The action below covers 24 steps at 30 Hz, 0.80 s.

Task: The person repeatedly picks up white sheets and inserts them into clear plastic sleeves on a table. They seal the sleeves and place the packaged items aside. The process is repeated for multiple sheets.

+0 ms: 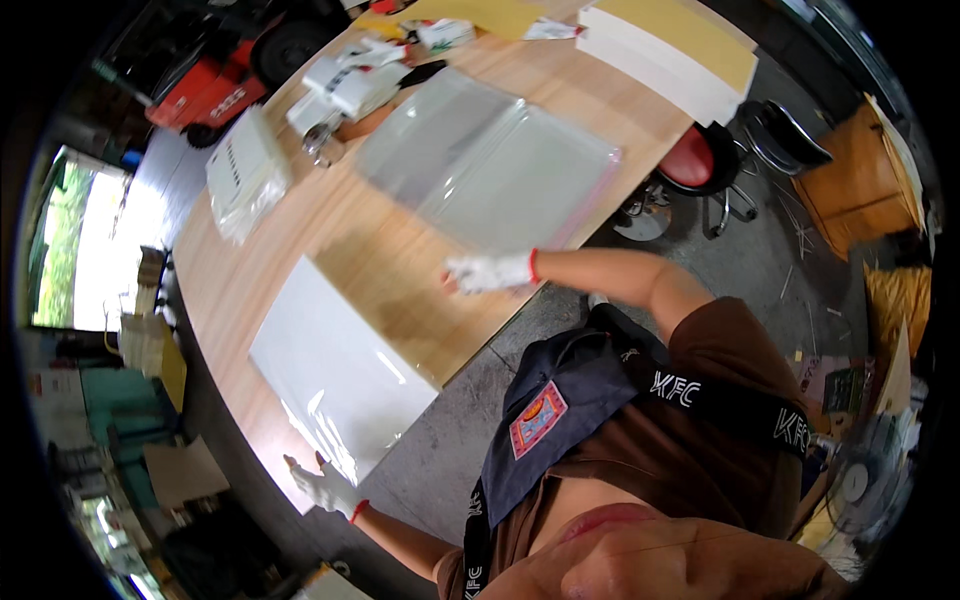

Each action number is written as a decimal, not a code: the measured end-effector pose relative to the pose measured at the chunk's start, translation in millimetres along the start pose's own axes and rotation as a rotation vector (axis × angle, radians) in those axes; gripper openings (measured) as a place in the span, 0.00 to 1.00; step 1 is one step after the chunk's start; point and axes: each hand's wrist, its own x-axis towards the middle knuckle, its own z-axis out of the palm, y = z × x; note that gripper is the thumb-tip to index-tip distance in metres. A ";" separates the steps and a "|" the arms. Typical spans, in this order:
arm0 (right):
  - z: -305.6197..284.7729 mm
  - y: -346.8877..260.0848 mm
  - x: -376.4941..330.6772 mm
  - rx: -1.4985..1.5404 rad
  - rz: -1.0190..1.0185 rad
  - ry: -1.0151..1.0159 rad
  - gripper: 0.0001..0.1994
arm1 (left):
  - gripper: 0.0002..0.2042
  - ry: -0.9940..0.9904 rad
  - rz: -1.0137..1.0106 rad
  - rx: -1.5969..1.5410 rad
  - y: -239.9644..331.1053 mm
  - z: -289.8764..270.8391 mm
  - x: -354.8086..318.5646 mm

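1. Here, the left hand (325, 487) is splayed, unclenched, beside the glossy white sheet (335, 370) on the table (225, 290).
2. The right hand (490, 272): grip too blurred to tell.
3. White lettering marks the black strap (725, 403).

The gloved left hand (326, 488) is beside a glossy white sheet (340, 370) on the table (222, 285), the gloved right hand (490, 273) near clear plastic sleeves (525, 175).
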 end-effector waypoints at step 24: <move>-588.3 -77.3 -243.1 -0.810 0.679 0.556 0.17 | 0.19 -0.333 0.748 -0.490 492.5 147.9 -50.9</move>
